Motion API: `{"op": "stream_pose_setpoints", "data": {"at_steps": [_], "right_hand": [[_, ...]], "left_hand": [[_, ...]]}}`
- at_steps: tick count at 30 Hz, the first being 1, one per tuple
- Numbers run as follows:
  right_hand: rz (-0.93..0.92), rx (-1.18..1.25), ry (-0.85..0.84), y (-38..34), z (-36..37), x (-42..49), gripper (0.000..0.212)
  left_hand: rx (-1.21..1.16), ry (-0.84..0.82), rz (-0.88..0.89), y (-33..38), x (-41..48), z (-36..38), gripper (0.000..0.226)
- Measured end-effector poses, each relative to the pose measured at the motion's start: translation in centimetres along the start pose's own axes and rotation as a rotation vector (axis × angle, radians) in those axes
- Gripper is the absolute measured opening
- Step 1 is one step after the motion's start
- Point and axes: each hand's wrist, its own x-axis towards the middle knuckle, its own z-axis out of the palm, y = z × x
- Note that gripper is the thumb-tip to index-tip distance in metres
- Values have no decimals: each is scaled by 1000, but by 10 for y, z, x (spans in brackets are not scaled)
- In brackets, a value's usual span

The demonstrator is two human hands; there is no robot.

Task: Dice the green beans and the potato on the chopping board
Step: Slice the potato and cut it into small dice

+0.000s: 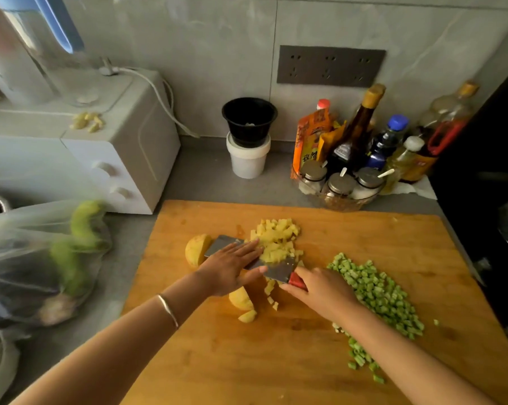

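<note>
A wooden chopping board (305, 361) fills the counter in front of me. My right hand (323, 290) grips the red handle of a cleaver (279, 270), whose blade lies nearly flat with diced potato (276, 241) piled on and beyond it. My left hand (232, 267) rests flat on the blade, fingers spread. One potato chunk (197, 249) lies left of the blade, and two more potato chunks (242, 302) sit under my left wrist. Diced green beans (378, 293) are heaped at the right of the board.
A white appliance (124, 147) stands at the back left, with a bag of vegetables (56, 258) in front of it. A black cup on a white tub (248, 138) and a tray of sauce bottles and jars (361, 159) line the back wall.
</note>
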Motion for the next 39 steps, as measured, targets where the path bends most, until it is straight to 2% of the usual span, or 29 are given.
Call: {"op": "stream_pose_setpoints", "data": {"at_steps": [2,5,9,13,16,19,22,26,30,33,36,39], "right_hand": [[-7,11,-6,3,0,5,53],[-2,66,9,7,6,12,58],[63,243,69,17,19,20,78],[69,222,100,22,22,19,84],[34,220,58,21,24,15,87],[23,158,31,20,21,11,81],[36,110,59,24,16,6,61],[-7,28,42,24,4,3,53],[-25,-34,24,22,6,-2,60],[-13,-17,44,25,9,-9,59],[28,8,62,37,10,-16,58],[61,-3,64,47,9,-23,66]], "left_hand": [[-25,11,-10,-2,8,-3,89],[-68,44,61,1,8,-5,71],[-20,-57,207,14,3,-3,65],[-2,-109,144,14,18,-2,67],[15,-154,87,9,35,-5,71],[24,-119,83,7,41,-6,70],[14,-72,196,10,29,-6,68],[57,-121,308,20,24,1,63],[39,-149,163,21,41,-5,70],[-27,-86,80,13,43,-17,70],[-119,10,99,5,29,-23,79],[-93,-16,128,3,8,-15,94]]}}
